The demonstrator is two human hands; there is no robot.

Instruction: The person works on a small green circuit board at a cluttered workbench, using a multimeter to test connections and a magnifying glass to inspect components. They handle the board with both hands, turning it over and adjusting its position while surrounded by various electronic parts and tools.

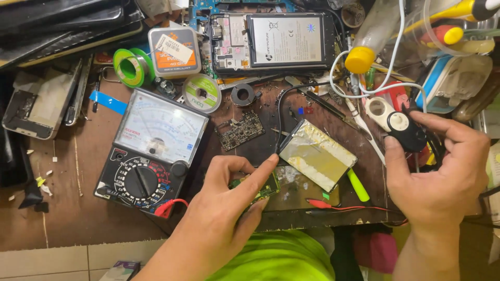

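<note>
My left hand [229, 200] pinches a small green circuit board [266, 188] against the brown bench, forefinger stretched toward a flat silver battery pack [317, 155]. My right hand [442, 174] grips a small black round device with a white centre [405, 128], from which white cables [364, 94] lead away. Red and black probe leads [333, 205] lie between the hands.
An analog multimeter [151, 151] lies left of my left hand. An opened phone with its battery [271, 41] lies at the back, with solder spools [133, 66], a paste tin [174, 52], another circuit board [240, 130], tweezers [364, 125] and bottles [372, 36] around.
</note>
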